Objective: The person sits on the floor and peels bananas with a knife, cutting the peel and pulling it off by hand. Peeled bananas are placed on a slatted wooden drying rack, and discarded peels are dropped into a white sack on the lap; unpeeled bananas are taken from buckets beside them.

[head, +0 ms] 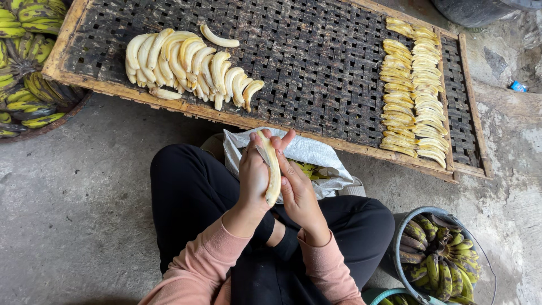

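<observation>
Both hands are up in front of the lap with one peeled banana (272,169) between them. The left hand (253,175) has its fingers (250,148) curled round the banana's left side, clamped on it, and there's a thin grey blade-like thing (263,154) sticking out near the top, can't tell exactly what it is. The right hand (297,189) is pressed flat along the banana's right side, fingers (287,138) mostly straight and close together, touching the fruit rather than wrapping it.

Just behind the hands is a white plastic bag (307,152) lying open on the floor, with some yellow-green peel showing inside. Past that is a long woven drying rack (316,62) in a wooden frame. On its left part sits a loose bunch of peeled bananas (186,65), and on its right end are two tidy rows of thinner banana slices (412,85).

Bottom right there's a bucket (402,237) full of unpeeled green-yellow bananas with dark spots. Top left, a round basket (59,118) holds more unpeeled bunches. The floor (73,197) is bare grey concrete.
</observation>
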{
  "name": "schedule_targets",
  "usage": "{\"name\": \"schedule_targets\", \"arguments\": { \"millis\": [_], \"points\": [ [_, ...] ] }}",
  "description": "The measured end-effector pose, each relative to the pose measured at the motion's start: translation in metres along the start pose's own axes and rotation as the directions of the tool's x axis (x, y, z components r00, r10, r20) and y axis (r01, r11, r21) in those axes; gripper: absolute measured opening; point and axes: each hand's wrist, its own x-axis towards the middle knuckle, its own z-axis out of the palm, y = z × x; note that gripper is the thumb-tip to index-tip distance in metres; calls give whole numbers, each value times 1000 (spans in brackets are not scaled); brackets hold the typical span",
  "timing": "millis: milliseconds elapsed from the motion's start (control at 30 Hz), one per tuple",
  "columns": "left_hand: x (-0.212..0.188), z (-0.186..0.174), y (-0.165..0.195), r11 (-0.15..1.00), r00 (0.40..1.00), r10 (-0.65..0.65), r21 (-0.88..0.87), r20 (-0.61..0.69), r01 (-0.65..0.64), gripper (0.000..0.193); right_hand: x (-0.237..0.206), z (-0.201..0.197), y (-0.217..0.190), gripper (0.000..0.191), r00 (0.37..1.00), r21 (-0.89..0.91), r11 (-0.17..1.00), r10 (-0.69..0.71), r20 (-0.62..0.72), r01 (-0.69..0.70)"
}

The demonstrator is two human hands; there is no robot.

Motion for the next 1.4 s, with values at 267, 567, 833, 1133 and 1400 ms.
{"name": "schedule_targets", "arguments": {
  "millis": [267,567,833,1133,1400],
  "points": [
    [0,-21,-1,984,998,68,163,-19,-64,30,5,25,3,50,994,42,996,87,-69,-84],
    [34,-67,17,910,996,-78,410,42,54,32,32,38,12,56,983,-604,776,163,-84,-180],
    [150,-154,84,784,941,-282,521,-188,339,33,70,12,46,74,970,-736,635,110,-215,-235],
    [321,-159,265,-558,806,500,830,318,19,24,-11,-76,60,71,839,-627,576,224,-496,-525],
    [355,-154,260,-617,857,459,778,235,117,35,-112,-135,28,73,622,-550,292,334,-708,-783]
  ]
}}
